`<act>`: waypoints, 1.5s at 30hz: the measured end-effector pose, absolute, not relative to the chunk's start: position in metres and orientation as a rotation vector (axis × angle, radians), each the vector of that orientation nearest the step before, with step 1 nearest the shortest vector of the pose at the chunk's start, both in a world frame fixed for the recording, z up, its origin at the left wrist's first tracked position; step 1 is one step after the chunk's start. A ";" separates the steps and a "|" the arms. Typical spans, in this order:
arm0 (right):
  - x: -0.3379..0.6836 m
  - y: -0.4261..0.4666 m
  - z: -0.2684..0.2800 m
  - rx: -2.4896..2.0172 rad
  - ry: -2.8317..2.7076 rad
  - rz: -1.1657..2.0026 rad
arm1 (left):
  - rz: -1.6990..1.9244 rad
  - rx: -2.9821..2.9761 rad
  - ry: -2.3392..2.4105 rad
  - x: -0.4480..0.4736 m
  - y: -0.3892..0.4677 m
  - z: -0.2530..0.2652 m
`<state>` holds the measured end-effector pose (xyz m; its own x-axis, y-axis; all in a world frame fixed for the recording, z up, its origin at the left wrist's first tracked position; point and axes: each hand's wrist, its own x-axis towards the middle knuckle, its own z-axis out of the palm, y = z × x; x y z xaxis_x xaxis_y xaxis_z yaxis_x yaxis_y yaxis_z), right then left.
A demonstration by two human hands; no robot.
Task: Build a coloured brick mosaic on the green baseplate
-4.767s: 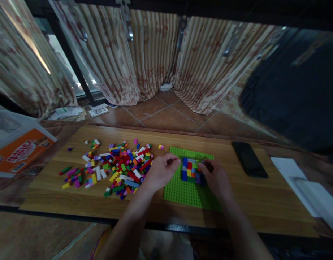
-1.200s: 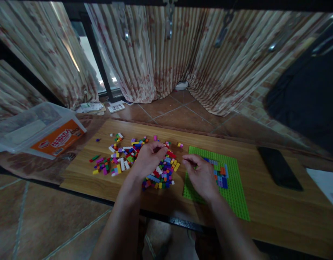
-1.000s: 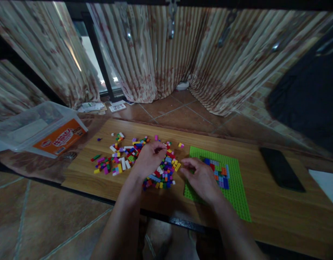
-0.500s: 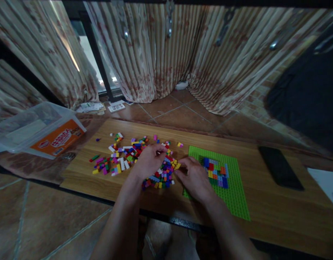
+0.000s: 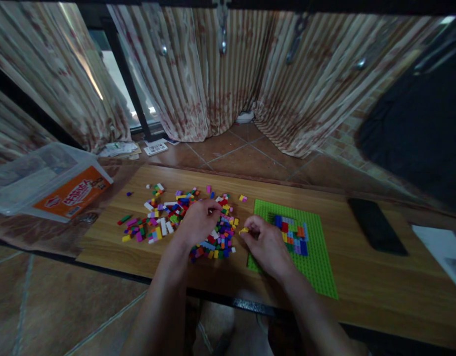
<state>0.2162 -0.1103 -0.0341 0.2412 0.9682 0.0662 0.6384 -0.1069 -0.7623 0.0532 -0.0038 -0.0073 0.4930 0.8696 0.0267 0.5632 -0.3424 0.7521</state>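
Note:
A loose heap of small toy building bricks (image 5: 163, 226) in many colours spreads over the wooden table. Over the heap's right part is my left hand (image 5: 198, 220), fingers curled and pinched together; what they hold, if anything, is hidden. Between the thumb and fingertips of my right hand (image 5: 267, 242) is a yellow brick (image 5: 243, 231), just right of the heap. This hand covers the left edge of a green studded baseplate (image 5: 319, 267). On the plate sits a low patch of joined bricks (image 5: 296, 240) in blue, red, orange, yellow and other colours.
A clear plastic box (image 5: 74, 160) with an orange label stands at the left. To the right of the baseplate lie a black phone (image 5: 377, 226) and a white sheet (image 5: 437, 247). Striped curtains (image 5: 228, 84) hang beyond the wooden table (image 5: 365, 287).
My right hand has drawn slightly away from the heap with the yellow brick, opening a small gap. My left hand stays over the bricks. The whole view has shifted a little.

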 end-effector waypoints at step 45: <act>0.278 -0.144 -0.027 -2.218 -1.335 0.353 | 0.705 1.580 1.039 0.081 -0.019 -0.011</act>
